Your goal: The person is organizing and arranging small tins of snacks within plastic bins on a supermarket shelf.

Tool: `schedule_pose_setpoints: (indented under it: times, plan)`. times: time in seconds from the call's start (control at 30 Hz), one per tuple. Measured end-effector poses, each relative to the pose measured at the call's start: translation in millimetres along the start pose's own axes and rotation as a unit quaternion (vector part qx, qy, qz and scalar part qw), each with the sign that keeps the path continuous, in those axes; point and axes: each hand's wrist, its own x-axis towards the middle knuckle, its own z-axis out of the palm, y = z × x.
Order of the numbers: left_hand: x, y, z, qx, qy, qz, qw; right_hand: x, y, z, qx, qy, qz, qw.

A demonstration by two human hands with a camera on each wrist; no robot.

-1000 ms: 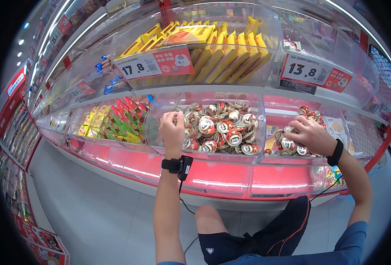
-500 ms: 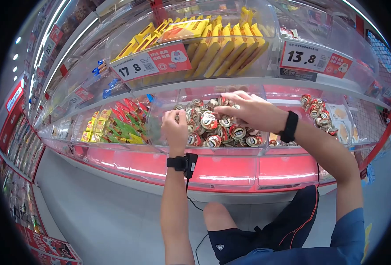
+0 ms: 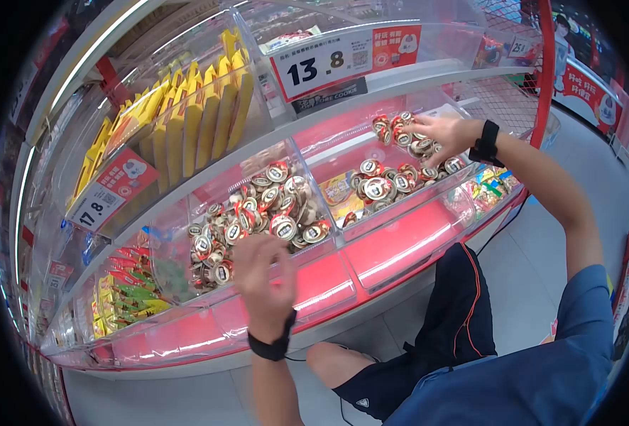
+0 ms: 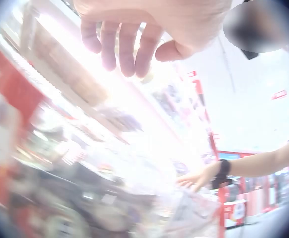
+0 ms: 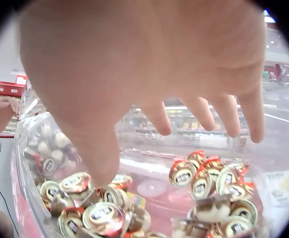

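My right hand [image 3: 446, 135] is over the right clear bin [image 3: 314, 153], fingers spread and apart in the right wrist view. Below it lie small round snack cups [image 5: 102, 218] with printed foil lids, in a near-left pile and another pile [image 5: 233, 191] to the right. More of the same cups [image 3: 247, 213] fill the left bin in a heap. At that bin's front edge is my left hand [image 3: 263, 277], blurred in the head view. Its fingers [image 4: 127, 54] hang loosely with nothing in them in the left wrist view.
Yellow snack packs [image 3: 201, 113] stand in an upper bin behind price tags [image 3: 321, 67]. Green and red packets [image 3: 133, 284] lie at far left. A red post and mesh [image 3: 542, 78] bound the right end; bagged sweets [image 3: 485, 188] sit low at the front.
My right hand went from the right bin over to the left bin's heap, then back to the right bin. My left hand has shifted to the left bin's front edge. The head view has turned right.
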Motion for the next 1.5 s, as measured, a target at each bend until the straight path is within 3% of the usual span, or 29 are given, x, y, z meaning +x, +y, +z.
schedule_pose_setpoints:
  times: [0.03, 0.07, 0.13, 0.3, 0.37, 0.4, 0.5, 0.57, 0.6, 0.63, 0.7, 0.83, 0.9, 0.93, 1.2, 1.3, 1.43, 1.5]
  plan:
    - [2, 19, 18, -0.039, -0.069, -0.007, 0.997, 0, 0, 9, 0.009, -0.047, 0.013, 0.999]
    - [8, 36, 37, -0.047, -0.104, 0.045, 0.992, 3, 2, 14, 0.042, -0.091, 0.011, 0.995]
    - [19, 56, 75, -0.053, -0.16, 0.044, 0.985, 12, 4, 29, -0.016, -0.116, 0.002, 0.993]
    - [34, 59, 159, -0.061, -0.224, -0.096, 0.968, 30, -3, 29, -0.1, -0.186, 0.002, 0.977]
    - [41, 51, 169, -0.061, -0.323, -0.213, 0.92, 34, -5, 28, -0.096, -0.19, -0.006, 0.977]
    - [45, 48, 175, -0.062, -0.367, -0.27, 0.888, 31, -2, 29, -0.093, -0.13, -0.053, 0.986]
    - [48, 39, 192, 0.003, -0.432, -0.282, 0.857, 48, 6, 2, 0.014, -0.088, -0.038, 0.995]
    - [51, 29, 202, -0.039, -0.47, -0.277, 0.837, 60, -2, -17, 0.061, 0.0, -0.046, 0.997]
    - [51, 28, 211, -0.03, -0.477, -0.295, 0.828, 71, 2, -10, 0.007, 0.079, -0.04, 0.996]
    - [60, 36, 199, -0.046, -0.486, -0.342, 0.803, 90, 13, -2, 0.024, 0.06, -0.029, 0.998]
    - [48, 29, 216, -0.013, -0.459, -0.321, 0.829, 111, 25, 17, 0.004, 0.077, 0.013, 0.997]
    - [56, 30, 216, 0.07, -0.452, -0.366, 0.81, 125, 27, 44, -0.009, 0.013, 0.055, 0.998]
    - [55, 29, 218, 0.094, -0.471, -0.364, 0.798, 126, 34, 48, -0.014, 0.041, 0.046, 0.998]
    - [49, 29, 218, 0.078, -0.445, -0.338, 0.826, 124, 33, 47, -0.005, 0.045, 0.048, 0.998]
    - [48, 23, 219, 0.033, -0.467, -0.314, 0.826, 125, 37, 64, 0.006, 0.142, 0.021, 0.99]
    - [47, 22, 217, 0.044, -0.458, -0.28, 0.843, 125, 40, 51, 0.063, 0.032, 0.009, 0.997]
    - [39, 19, 214, 0.052, -0.378, -0.267, 0.885, 128, 43, 54, 0.078, 0.068, -0.037, 0.994]
    - [35, 9, 220, 0.029, -0.383, -0.241, 0.891, 133, 49, 60, 0.085, 0.088, -0.055, 0.991]
